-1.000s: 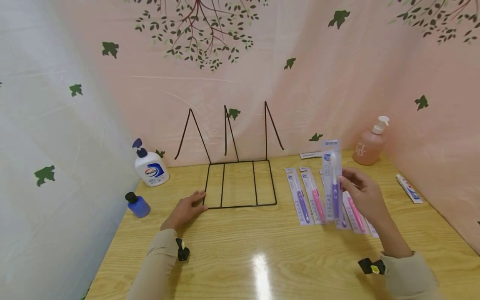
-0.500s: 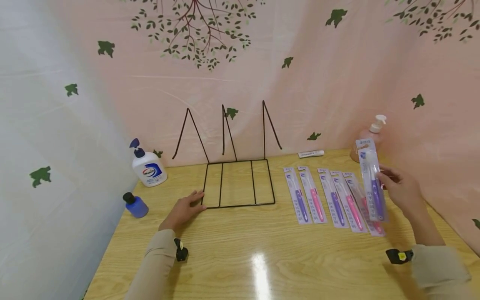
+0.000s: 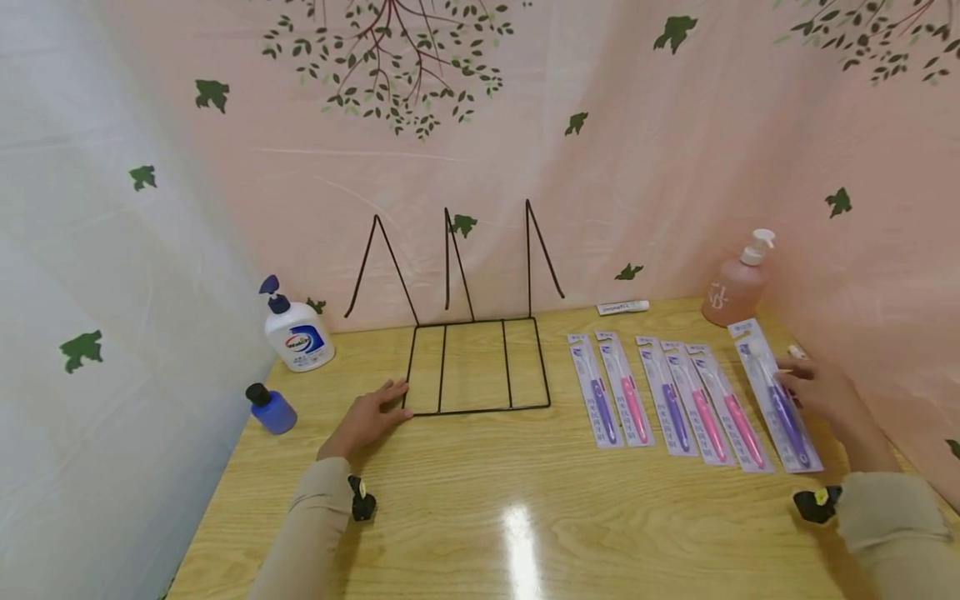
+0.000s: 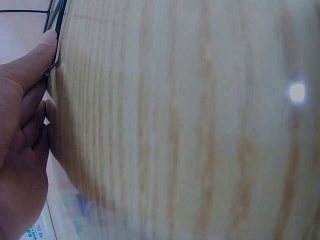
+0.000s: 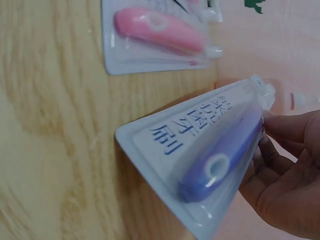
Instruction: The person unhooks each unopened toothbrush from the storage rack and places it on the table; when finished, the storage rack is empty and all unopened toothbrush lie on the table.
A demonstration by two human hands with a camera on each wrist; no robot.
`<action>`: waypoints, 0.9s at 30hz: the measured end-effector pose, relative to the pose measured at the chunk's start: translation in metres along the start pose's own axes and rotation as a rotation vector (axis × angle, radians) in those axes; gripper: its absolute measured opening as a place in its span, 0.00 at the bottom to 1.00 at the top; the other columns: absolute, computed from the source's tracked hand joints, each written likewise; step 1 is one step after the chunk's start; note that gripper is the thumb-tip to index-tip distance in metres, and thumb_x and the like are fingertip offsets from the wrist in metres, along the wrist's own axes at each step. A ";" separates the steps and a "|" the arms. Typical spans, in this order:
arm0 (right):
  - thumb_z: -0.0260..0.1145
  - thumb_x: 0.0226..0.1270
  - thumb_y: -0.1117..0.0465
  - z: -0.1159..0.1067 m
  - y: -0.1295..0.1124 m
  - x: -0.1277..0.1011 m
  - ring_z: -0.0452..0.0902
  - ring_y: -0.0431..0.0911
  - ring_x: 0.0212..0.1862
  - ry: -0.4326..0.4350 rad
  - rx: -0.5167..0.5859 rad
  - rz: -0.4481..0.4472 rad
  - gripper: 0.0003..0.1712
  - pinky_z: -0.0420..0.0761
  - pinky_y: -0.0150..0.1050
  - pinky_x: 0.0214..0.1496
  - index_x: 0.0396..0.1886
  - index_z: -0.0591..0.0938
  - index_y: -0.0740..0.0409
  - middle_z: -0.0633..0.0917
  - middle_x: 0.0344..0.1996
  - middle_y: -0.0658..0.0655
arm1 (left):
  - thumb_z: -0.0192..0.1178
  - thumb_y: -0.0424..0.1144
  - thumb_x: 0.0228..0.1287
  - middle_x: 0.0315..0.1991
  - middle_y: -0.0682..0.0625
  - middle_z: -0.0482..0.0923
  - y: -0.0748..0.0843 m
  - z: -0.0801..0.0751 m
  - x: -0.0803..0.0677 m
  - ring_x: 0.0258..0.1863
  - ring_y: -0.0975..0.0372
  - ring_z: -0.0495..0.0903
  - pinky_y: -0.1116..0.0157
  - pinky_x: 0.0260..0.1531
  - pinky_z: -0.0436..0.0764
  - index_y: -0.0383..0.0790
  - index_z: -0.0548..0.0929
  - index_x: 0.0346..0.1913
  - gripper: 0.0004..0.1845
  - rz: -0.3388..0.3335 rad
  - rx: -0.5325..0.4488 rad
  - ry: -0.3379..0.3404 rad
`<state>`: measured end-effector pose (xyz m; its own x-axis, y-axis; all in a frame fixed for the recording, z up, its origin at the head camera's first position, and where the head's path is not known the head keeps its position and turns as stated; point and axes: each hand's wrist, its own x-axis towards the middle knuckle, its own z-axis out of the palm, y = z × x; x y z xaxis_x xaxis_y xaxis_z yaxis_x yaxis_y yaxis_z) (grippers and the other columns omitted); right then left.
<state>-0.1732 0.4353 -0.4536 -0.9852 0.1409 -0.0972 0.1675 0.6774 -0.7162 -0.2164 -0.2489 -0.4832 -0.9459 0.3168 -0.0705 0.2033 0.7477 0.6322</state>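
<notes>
My right hand [image 3: 821,396] pinches the edge of a packaged purple toothbrush [image 3: 785,417] at the right end of the row. In the right wrist view, that toothbrush pack [image 5: 210,160] is tilted, its lower edge at or close above the wood. Several more packaged toothbrushes lie to its left, among them a pink one [image 3: 742,429] and a purple one [image 3: 675,417]. My left hand [image 3: 367,423] rests at the front left corner of a black wire rack [image 3: 476,412], fingers fairly straight. The left wrist view has its thumb [image 4: 37,55] touching the wire.
A pink pump bottle [image 3: 733,292] and a small white tube [image 3: 622,307] stand and lie at the back. On the left are a white pump bottle [image 3: 300,337] and a small blue bottle [image 3: 273,412]. Patterned cloth [image 3: 600,183] hangs behind the wooden table [image 3: 450,500].
My right hand has carried the purple toothbrush pack rightward past the others, then lowered it to the row's right end. The left hand has stayed at the rack's corner.
</notes>
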 end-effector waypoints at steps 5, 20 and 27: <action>0.49 0.75 0.53 0.003 0.005 0.003 0.76 0.40 0.34 -0.029 -0.038 -0.014 0.32 0.78 0.31 0.29 0.62 0.66 0.79 0.74 0.49 0.78 | 0.60 0.47 0.66 0.73 0.46 0.57 0.000 0.000 0.000 0.74 0.49 0.53 0.43 0.69 0.55 0.42 0.66 0.71 0.32 0.002 0.002 0.003; 0.50 0.74 0.56 0.016 0.014 0.008 0.77 0.44 0.32 -0.004 -0.039 0.051 0.26 0.77 0.33 0.29 0.59 0.71 0.75 0.76 0.48 0.74 | 0.60 0.47 0.65 0.74 0.46 0.56 0.000 0.000 0.000 0.74 0.49 0.53 0.43 0.69 0.55 0.43 0.65 0.71 0.33 -0.007 0.002 0.002; 0.55 0.70 0.60 0.017 0.014 0.008 0.76 0.48 0.32 0.044 -0.127 0.033 0.22 0.74 0.32 0.28 0.53 0.76 0.76 0.79 0.43 0.75 | 0.60 0.48 0.65 0.74 0.46 0.56 -0.001 0.001 0.001 0.74 0.49 0.53 0.43 0.69 0.55 0.43 0.65 0.71 0.33 -0.007 0.002 -0.003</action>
<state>-0.1794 0.4336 -0.4761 -0.9771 0.1944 -0.0866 0.2056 0.7574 -0.6197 -0.2173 -0.2486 -0.4840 -0.9466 0.3131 -0.0773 0.1969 0.7509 0.6304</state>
